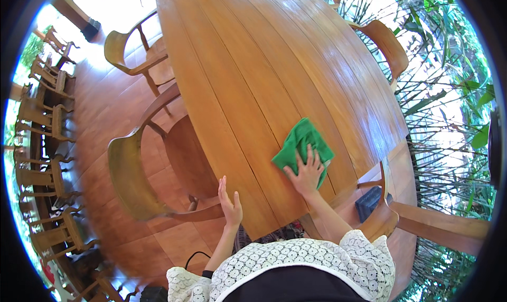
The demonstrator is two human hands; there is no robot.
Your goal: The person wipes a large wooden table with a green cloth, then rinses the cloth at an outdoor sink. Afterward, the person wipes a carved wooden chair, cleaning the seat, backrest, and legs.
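Note:
A green cloth (297, 144) lies partly folded on the wooden table (227, 53), near its close end and right of the middle. On top of it my right hand (308, 174) rests flat, with the fingers stretched out and slightly apart. My left hand (231, 204) is at the table's left edge, holding nothing. Its fingers point up and away, with the thumb apart from them. Whether it touches the table edge, I cannot tell.
Wooden armchairs stand along the left side, one near (132, 170) and one farther off (142, 53). Another chair (383, 43) is at the far right. A wooden post (443, 225) on a dark base and dense plants (449, 117) border the right. More chairs (50, 122) line the far left.

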